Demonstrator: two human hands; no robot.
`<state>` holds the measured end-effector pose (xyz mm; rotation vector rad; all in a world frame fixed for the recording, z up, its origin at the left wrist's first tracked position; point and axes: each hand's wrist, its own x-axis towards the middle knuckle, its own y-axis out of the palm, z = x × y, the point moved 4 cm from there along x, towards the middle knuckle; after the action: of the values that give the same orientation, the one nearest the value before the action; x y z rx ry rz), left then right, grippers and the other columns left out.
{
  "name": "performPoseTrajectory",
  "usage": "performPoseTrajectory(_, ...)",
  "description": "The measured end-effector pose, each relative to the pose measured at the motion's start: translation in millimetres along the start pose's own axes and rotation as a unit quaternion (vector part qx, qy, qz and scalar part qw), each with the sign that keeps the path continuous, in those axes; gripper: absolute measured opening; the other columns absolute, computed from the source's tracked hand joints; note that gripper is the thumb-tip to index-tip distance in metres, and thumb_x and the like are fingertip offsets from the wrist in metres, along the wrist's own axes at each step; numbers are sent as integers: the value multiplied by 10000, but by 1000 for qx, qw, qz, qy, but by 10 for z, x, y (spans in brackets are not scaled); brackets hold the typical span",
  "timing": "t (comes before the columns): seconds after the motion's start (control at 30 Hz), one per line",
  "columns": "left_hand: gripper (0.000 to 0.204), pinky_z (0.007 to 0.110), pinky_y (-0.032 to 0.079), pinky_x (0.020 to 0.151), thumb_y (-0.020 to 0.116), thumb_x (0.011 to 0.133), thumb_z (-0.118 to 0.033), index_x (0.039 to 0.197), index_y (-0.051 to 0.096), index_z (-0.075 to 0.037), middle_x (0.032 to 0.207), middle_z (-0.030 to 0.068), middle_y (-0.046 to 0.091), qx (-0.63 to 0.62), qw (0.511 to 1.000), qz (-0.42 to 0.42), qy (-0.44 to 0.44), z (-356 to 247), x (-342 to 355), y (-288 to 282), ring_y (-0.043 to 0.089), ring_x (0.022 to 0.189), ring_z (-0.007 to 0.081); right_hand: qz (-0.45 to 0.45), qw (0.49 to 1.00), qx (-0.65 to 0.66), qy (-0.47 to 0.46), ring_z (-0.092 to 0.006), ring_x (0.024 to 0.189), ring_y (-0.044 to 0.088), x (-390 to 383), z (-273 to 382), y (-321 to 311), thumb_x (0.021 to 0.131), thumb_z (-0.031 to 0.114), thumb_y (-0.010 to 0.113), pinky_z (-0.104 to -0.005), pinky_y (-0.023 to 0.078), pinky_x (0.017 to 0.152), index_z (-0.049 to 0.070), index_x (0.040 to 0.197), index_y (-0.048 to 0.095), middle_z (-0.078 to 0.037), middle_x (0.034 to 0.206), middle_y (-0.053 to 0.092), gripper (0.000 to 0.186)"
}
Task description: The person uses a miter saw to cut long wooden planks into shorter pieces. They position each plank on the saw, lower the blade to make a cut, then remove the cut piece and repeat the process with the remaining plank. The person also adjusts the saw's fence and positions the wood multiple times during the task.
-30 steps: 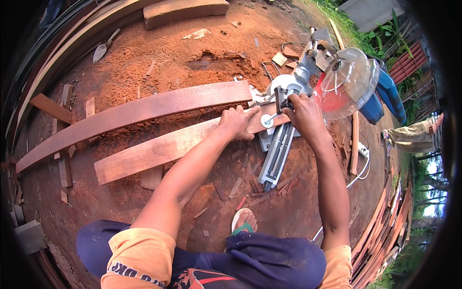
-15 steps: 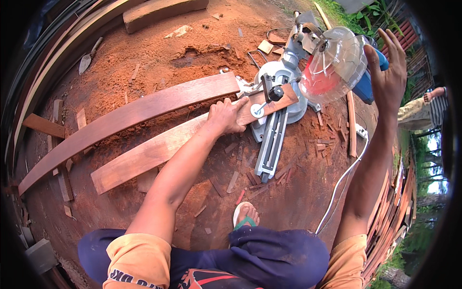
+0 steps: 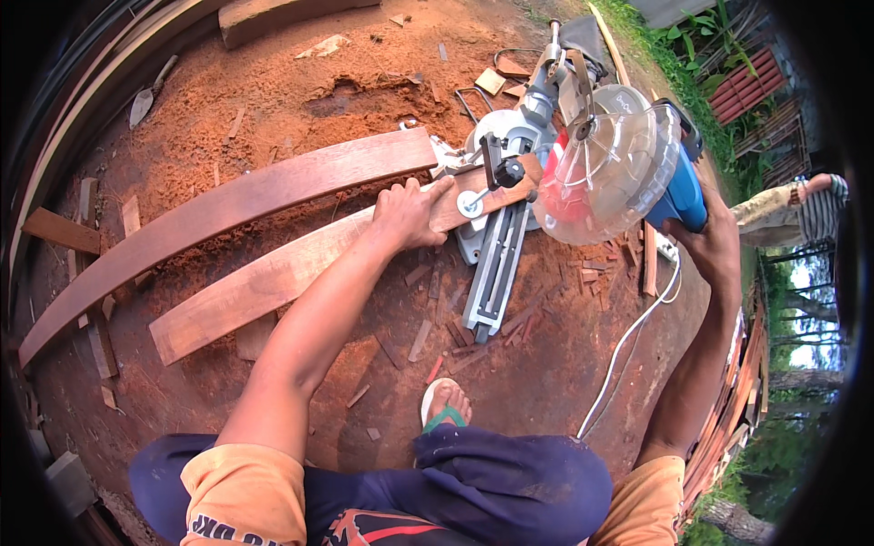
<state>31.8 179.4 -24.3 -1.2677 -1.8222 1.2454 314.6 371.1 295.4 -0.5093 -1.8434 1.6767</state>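
Observation:
My left hand (image 3: 405,218) grips a reddish-brown wooden plank (image 3: 259,289), with the fingers over its far edge and the thumb along its top. The plank's right end lies on the base of a miter saw (image 3: 493,264), beneath a clamp with a black knob (image 3: 510,172). My right hand (image 3: 715,238) is wrapped round the blue body (image 3: 681,202) of the saw head; some of its fingers are hidden behind it. The clear, round blade guard (image 3: 619,168) and a red part hang just right of the plank's end.
A longer curved board (image 3: 228,214) lies beyond the plank. Offcuts (image 3: 421,338) and sawdust (image 3: 300,100) cover the ground. A white cord (image 3: 628,332) runs beside my right arm. Another person's leg (image 3: 765,209) shows at right, near stacked timber strips (image 3: 724,437).
My right hand, raised and spread before, has come down onto the blue saw body. The saw head sits lower and more turned. My left hand stays on the plank.

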Motion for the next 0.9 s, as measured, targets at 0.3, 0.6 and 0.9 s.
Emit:
performPoseTrajectory(0.3,1095,501,542,863,851,651,-508,1626,379,-343,1137,215,638,-11,1000,-1,2,52,-13,-8,663,1001,393,-92,995,-36,-11,-422,1314,588,-913,509,450,790,14,743,-488,527,1038,61,1521,518,-188,1511,547,767)
performPoseTrajectory(0.6,1058,484,575,839,853,665,-540,1602,404,-343,1174,191,644,9,1000,24,-14,35,13,-71,701,1011,373,-106,994,-1,22,-429,1314,575,-1166,642,747,764,-14,766,-491,522,1044,88,1551,487,-161,1529,501,841)
performPoseTrajectory(0.9,1072,482,580,834,860,666,-568,1607,395,-349,1170,197,653,14,1000,16,-11,23,-17,-50,706,1021,371,-111,994,-10,21,-434,1349,541,-1275,667,905,756,-20,758,-494,501,1069,96,1558,486,-180,1516,505,854)
